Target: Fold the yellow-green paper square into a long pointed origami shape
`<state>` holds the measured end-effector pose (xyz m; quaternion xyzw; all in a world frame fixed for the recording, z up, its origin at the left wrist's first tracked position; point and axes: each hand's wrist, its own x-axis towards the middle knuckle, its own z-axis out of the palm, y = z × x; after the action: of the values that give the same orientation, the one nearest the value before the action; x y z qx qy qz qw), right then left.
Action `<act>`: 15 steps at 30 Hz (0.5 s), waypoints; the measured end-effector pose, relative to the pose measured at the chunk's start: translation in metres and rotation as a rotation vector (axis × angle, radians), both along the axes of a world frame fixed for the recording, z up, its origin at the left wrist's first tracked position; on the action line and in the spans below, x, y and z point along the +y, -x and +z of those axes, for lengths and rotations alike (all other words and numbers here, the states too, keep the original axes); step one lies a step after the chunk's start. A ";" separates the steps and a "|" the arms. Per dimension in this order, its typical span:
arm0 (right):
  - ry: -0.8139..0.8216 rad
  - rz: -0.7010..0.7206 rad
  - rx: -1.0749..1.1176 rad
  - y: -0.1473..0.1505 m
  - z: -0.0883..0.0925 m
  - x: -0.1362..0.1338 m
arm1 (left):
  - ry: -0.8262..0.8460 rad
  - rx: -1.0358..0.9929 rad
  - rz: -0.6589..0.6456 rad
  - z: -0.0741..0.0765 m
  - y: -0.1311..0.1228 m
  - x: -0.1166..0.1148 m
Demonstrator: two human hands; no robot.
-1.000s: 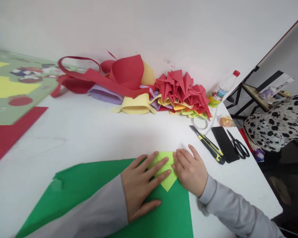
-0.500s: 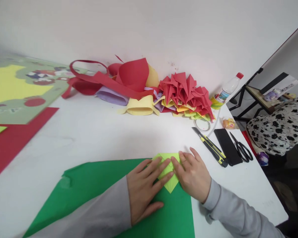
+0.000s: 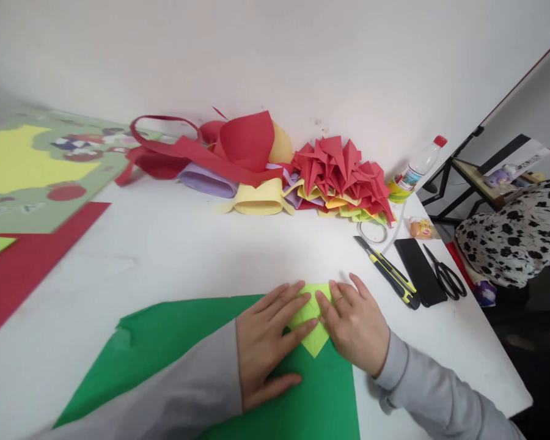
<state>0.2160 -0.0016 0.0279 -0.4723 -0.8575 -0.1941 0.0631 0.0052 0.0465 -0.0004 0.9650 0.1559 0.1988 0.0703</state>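
Note:
A yellow-green piece of folded paper (image 3: 316, 340) lies near the far right corner of a green sheet (image 3: 174, 342), its pointed end toward me. My left hand (image 3: 268, 345) rests flat over the left side of the folded paper, fingers stretched and thumb spread out on the green sheet. At the paper's right edge, my right hand (image 3: 358, 327) grips it, the thumb on top and the fingers bent around the far right side. Both hands cover parts of the folds, so the layers beneath them are hidden.
Behind are red paper strips (image 3: 201, 153), a yellow paper loop (image 3: 258, 198) and folded red paper pieces (image 3: 334, 165). To the right lie a utility knife (image 3: 389, 275), a black case (image 3: 420, 272), scissors (image 3: 445, 275), a tape roll (image 3: 372, 231) and a bottle (image 3: 415, 171).
My left hand's fingers have shifted slightly along the folded paper, baring more of its top left part. The right hand keeps its place.

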 end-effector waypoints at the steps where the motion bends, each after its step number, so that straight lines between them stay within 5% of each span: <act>1: 0.009 -0.006 -0.005 0.000 0.000 0.000 | 0.016 -0.006 -0.025 0.001 0.000 0.003; 15: -0.004 -0.150 0.042 0.014 -0.001 0.002 | 0.066 0.085 0.053 0.015 -0.014 -0.001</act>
<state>0.2019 0.0008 0.0271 -0.5392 -0.8178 -0.1899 0.0674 0.0194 0.0455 0.0142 0.9652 0.1907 0.1544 0.0901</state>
